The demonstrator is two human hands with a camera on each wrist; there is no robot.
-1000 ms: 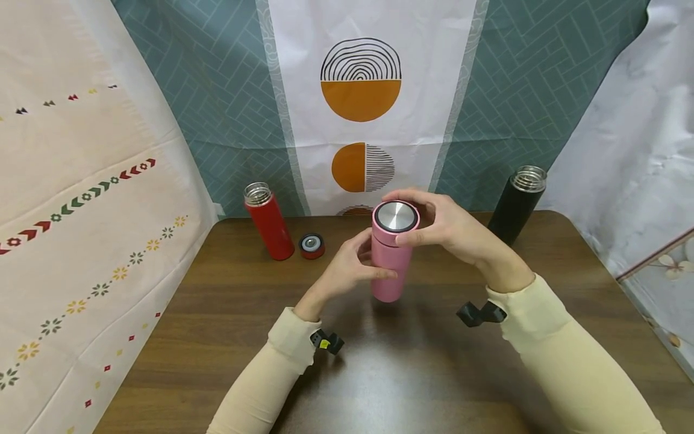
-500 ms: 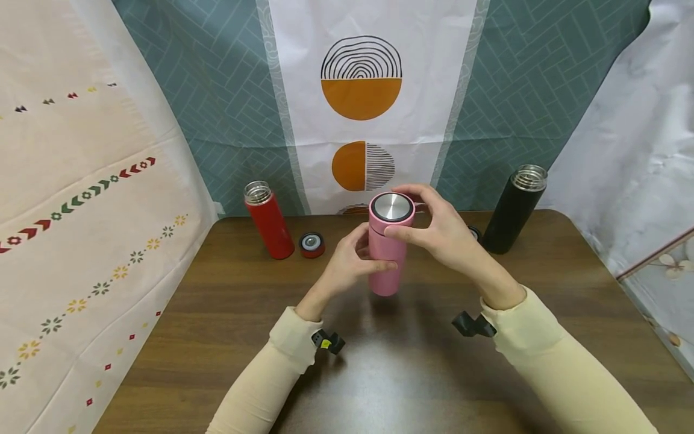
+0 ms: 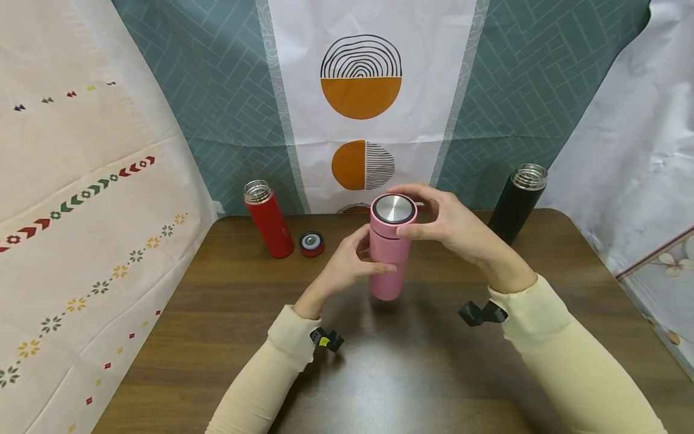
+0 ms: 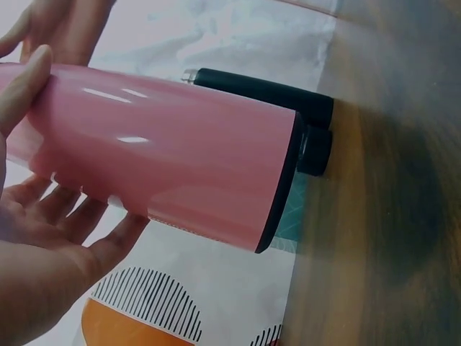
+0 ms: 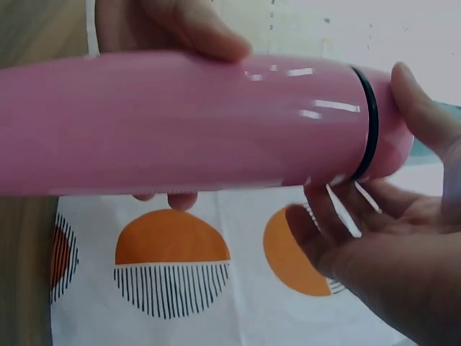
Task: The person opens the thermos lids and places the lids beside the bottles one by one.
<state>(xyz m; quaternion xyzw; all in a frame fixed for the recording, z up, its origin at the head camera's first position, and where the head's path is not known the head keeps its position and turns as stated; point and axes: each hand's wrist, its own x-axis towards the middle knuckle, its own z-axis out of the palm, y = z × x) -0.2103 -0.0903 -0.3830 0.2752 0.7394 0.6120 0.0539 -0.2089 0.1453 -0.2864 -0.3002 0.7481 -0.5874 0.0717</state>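
Note:
Upright between both hands is a pink thermos flask (image 3: 387,265), its bottom close over the table in the head view. My left hand (image 3: 347,265) grips its body, thumb on the near side and fingers behind. Around the pink lid (image 3: 385,228) with its silver top curl the thumb and fingers of my right hand (image 3: 447,226). A thin dark ring (image 5: 367,122) separates lid and body in the right wrist view. The left wrist view shows the flask's black base rim (image 4: 281,191).
Back left, an uncapped red flask (image 3: 271,226) stands beside its red lid (image 3: 311,244) on the wooden table (image 3: 228,337). An uncapped black flask (image 3: 515,205) stands back right, partly behind my right wrist; a black lid (image 4: 315,151) is near it. Patterned cloths hang around.
My right hand has turned on the lid one way and back, its wrist swinging nearer and away again. The flask has shifted slightly; the left hand keeps its grip.

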